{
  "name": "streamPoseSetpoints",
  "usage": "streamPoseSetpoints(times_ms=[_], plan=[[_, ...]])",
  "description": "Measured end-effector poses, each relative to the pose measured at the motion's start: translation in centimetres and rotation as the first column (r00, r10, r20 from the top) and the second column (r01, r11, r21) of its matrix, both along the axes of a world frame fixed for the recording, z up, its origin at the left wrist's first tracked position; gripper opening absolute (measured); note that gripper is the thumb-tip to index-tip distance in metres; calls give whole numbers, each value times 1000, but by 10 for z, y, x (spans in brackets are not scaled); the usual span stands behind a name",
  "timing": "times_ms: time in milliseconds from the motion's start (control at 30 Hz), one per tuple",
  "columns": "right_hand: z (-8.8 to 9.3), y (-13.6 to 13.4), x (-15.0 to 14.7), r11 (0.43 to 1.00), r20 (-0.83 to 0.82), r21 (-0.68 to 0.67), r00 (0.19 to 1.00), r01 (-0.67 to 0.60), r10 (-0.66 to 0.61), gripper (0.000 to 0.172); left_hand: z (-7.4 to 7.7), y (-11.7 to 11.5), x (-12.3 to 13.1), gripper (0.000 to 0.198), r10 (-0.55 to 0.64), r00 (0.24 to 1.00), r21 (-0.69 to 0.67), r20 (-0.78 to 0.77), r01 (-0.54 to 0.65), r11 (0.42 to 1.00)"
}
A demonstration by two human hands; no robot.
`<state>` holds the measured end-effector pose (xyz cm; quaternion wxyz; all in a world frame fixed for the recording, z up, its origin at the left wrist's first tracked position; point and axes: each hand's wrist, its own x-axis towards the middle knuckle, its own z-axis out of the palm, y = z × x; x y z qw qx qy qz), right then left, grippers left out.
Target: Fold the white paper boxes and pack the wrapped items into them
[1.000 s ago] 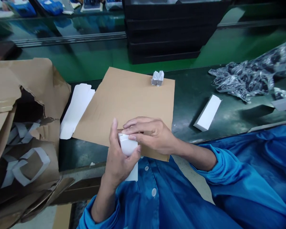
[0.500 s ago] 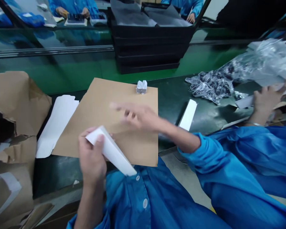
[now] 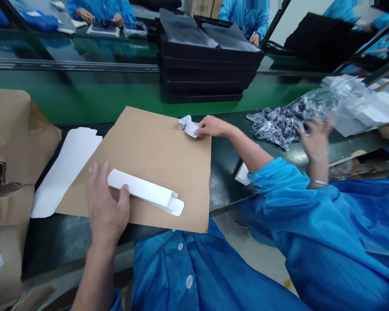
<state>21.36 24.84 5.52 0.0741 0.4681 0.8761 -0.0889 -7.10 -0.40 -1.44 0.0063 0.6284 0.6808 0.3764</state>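
Observation:
My left hand (image 3: 105, 207) grips one end of a long white carton (image 3: 145, 194) that lies on a brown cardboard sheet (image 3: 149, 151); the carton's far flap is open. My right hand (image 3: 210, 126) reaches across the sheet and pinches a small folded white insert (image 3: 188, 125) at the sheet's far edge. Both of my sleeves are blue.
Flat white carton blanks (image 3: 65, 168) lie left of the sheet, beside a torn brown box (image 3: 9, 142). Another white carton (image 3: 243, 173) sits under my right forearm. A co-worker's hand (image 3: 314, 138) touches plastic-bagged parts (image 3: 278, 123) at right. Stacked black trays (image 3: 207, 65) stand behind.
My left hand lowered the white carton flat onto the cardboard sheet. My right hand moved forward and took hold of the small white insert. The co-worker's hand shifted left onto the bags.

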Motion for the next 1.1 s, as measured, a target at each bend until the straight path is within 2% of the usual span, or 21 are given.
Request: streamPoseSetpoints(times_ms=[33,100,167,233,333,400,467,533,633,700,833,867,933,1033,1100], plan=[[1,-8,1,999,0,-30,999,-44,44,36,2,-3,-2,64,-144,983,-35,-110,141,989],[0,-27,1,992,3,-42,993,-116,117,33,3,-6,-3,58,-417,867,-160,-274,386,908],[-5,-50,-1,987,16,5,986,-163,163,27,2,-4,-3,52,-549,755,-266,-359,481,835],[-10,-74,-1,977,29,62,979,-205,203,24,1,-1,-3,46,-562,728,-318,-392,466,826],[-11,-100,2,959,60,156,971,-238,231,25,0,5,-1,48,-473,783,-318,-404,365,875],[-10,-107,1,961,45,227,988,-155,148,26,1,7,1,55,-403,815,-288,-417,301,909],[-12,-108,-6,971,-29,237,999,-19,26,40,4,9,6,61,-389,821,-280,-419,290,915],[-20,-105,-18,983,-104,177,994,54,-36,50,8,10,12,60,-456,804,-301,-380,358,884],[-34,-104,-37,990,-146,134,989,35,-15,36,14,13,21,43,-603,743,-355,-289,502,789],[-40,-109,-41,988,-159,149,987,37,-13,28,16,14,22,40,-665,700,-408,-263,544,734],[-34,-138,-29,988,-260,129,965,83,-47,27,13,10,18,37,-687,678,-401,-261,571,716],[-31,-149,-23,994,-314,89,949,66,-34,30,12,7,16,37,-688,678,-381,-260,582,718],[-25,-170,-16,998,-401,-17,915,-56,45,36,9,3,15,37,-692,674,-339,-259,607,719],[-25,-190,-16,948,-393,-141,895,-286,212,38,7,-1,13,35,-703,671,-309,-234,634,709],[-30,-196,-23,929,-372,-149,890,-338,264,37,6,-3,13,33,-711,669,-312,-217,643,700]])
